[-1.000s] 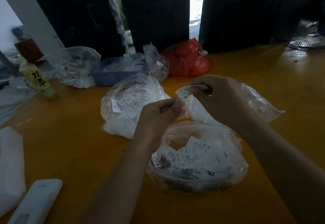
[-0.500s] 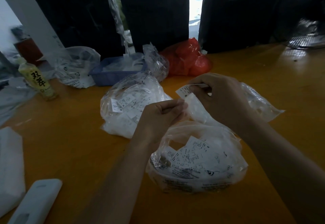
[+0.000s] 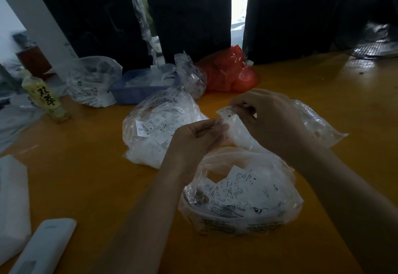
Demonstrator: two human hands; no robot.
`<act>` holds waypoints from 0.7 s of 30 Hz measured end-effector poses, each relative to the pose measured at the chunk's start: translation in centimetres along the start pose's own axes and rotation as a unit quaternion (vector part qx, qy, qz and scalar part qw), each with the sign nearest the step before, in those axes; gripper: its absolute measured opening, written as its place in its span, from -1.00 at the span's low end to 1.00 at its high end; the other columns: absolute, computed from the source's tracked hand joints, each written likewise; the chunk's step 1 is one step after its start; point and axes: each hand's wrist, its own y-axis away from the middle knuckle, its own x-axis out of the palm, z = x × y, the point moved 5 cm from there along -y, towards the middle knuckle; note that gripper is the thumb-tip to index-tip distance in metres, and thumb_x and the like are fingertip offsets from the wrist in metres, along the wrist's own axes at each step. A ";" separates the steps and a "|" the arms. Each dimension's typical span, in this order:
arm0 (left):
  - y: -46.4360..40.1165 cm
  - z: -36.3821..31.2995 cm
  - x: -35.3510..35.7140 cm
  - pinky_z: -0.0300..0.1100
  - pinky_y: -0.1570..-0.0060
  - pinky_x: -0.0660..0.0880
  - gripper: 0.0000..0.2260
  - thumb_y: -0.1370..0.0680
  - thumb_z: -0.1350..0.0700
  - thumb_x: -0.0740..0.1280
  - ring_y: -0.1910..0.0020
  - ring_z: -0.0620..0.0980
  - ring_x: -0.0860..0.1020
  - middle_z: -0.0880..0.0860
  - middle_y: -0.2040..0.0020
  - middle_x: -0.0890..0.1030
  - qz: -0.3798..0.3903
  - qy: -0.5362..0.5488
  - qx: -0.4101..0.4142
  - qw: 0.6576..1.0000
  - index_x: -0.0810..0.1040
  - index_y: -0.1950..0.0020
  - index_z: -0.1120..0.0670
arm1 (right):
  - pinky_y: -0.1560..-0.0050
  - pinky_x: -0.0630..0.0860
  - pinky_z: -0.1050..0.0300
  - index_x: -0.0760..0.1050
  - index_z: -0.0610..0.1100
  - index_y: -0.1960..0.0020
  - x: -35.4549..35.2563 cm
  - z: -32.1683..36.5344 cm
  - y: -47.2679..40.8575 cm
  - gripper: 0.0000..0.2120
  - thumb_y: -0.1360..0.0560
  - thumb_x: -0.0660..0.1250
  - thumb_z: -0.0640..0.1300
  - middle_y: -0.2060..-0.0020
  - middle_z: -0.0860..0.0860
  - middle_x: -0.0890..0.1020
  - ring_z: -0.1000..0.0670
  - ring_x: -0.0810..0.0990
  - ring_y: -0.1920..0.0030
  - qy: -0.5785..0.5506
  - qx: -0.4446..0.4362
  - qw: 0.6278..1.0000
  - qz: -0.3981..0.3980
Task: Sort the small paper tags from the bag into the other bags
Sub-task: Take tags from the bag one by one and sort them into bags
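My right hand (image 3: 267, 120) pinches a small white paper tag (image 3: 226, 112) marked M, held above the table's middle. My left hand (image 3: 195, 140) pinches the lower part of the white tag strip (image 3: 237, 131) just below it. Under both hands sits an open clear plastic bag (image 3: 241, 196) full of printed tags. A second clear bag of tags (image 3: 155, 129) lies to the left of my hands. A third, flatter clear bag (image 3: 318, 125) lies behind my right wrist.
On the orange table (image 3: 86, 166), a blue tray (image 3: 137, 88), another clear bag (image 3: 92, 82) and a red bag (image 3: 230, 71) stand at the back. A yellow bottle (image 3: 44, 97) is far left. A white remote-like object (image 3: 43, 245) lies front left. Black bundles line the rear.
Both hands hold nearly still; my left hand has crept slightly up toward the tag. The bags have not moved.
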 end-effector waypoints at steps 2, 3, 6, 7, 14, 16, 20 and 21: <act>0.0 0.0 -0.2 -0.20 -0.06 0.64 -0.70 -0.45 0.08 0.60 -0.09 0.05 0.73 0.15 -0.05 0.76 -0.003 -0.024 -0.002 1.000 0.72 -0.16 0.05 | 0.10 0.46 0.33 0.69 -0.10 -0.13 0.0 -0.1 -0.1 -0.84 -0.60 0.37 -0.16 0.03 0.02 0.72 0.13 0.56 0.14 0.007 0.002 1.000 0.023; 0.0 0.1 -0.2 -0.13 -0.11 0.64 -0.72 -0.46 0.06 0.61 -0.09 0.07 0.74 0.15 -0.04 0.76 -0.005 -0.037 -0.002 0.999 0.72 -0.15 0.03 | 0.11 0.47 0.35 0.69 -0.09 -0.13 0.1 -0.2 -0.1 -0.84 -0.60 0.37 -0.16 0.04 0.03 0.72 0.13 0.57 0.14 0.006 0.005 0.999 0.035; 0.1 0.0 -0.4 -0.07 -0.08 0.65 -0.75 -0.42 -0.05 0.62 -0.04 0.10 0.75 0.14 -0.01 0.77 -0.011 -0.059 0.002 0.998 0.74 -0.04 -0.01 | 0.11 0.47 0.46 0.70 -0.03 -0.12 0.1 -0.5 -0.2 -0.85 -0.60 0.38 -0.15 0.06 0.11 0.71 0.19 0.55 0.18 -0.013 0.022 0.998 0.055; 0.2 0.0 -0.4 -0.08 -0.06 0.66 -0.73 -0.41 -0.07 0.61 -0.04 0.10 0.75 0.14 -0.01 0.77 -0.014 -0.057 0.001 0.998 0.74 -0.04 0.00 | 0.15 0.45 0.50 0.70 -0.01 -0.12 0.1 -0.7 -0.1 -0.84 -0.59 0.39 -0.15 0.08 0.14 0.70 0.23 0.54 0.21 -0.022 0.029 0.998 0.057; 0.3 0.3 -0.3 -0.16 0.00 0.66 -0.78 -0.42 -0.03 0.57 -0.03 0.12 0.75 0.13 -0.03 0.76 0.005 -0.076 -0.011 0.997 0.77 0.00 0.03 | 0.29 0.38 0.52 0.68 0.00 -0.07 0.4 -1.0 0.1 -0.87 -0.58 0.40 -0.17 0.31 0.31 0.54 0.43 0.51 0.29 -0.070 0.051 0.994 0.065; 0.3 0.2 -0.2 -0.20 0.01 0.66 -0.71 -0.34 -0.06 0.59 -0.04 0.11 0.75 0.13 -0.03 0.76 0.012 -0.070 -0.014 0.997 0.78 0.01 0.02 | 0.28 0.40 0.51 0.68 0.00 -0.05 0.4 -1.1 0.1 -0.88 -0.57 0.41 -0.17 0.31 0.31 0.55 0.40 0.52 0.29 -0.070 0.053 0.995 0.057; 0.1 0.3 -0.4 -0.20 0.00 0.65 -0.93 -0.54 0.07 0.52 -0.06 0.08 0.74 0.14 -0.03 0.76 0.005 -0.058 -0.016 0.998 0.78 0.03 0.02 | 0.28 0.41 0.50 0.67 -0.01 -0.02 0.2 -1.2 0.1 -0.90 -0.56 0.42 -0.17 0.29 0.31 0.55 0.35 0.54 0.23 -0.061 0.057 0.995 0.047; 0.1 0.4 -0.4 -0.20 -0.01 0.65 -0.93 -0.55 0.07 0.51 -0.07 0.08 0.74 0.14 -0.03 0.76 0.000 -0.053 -0.015 0.998 0.78 0.03 0.03 | 0.29 0.41 0.49 0.66 0.00 -0.01 0.2 -1.3 0.1 -0.91 -0.56 0.42 -0.16 0.29 0.29 0.56 0.33 0.54 0.22 -0.060 0.058 0.995 0.045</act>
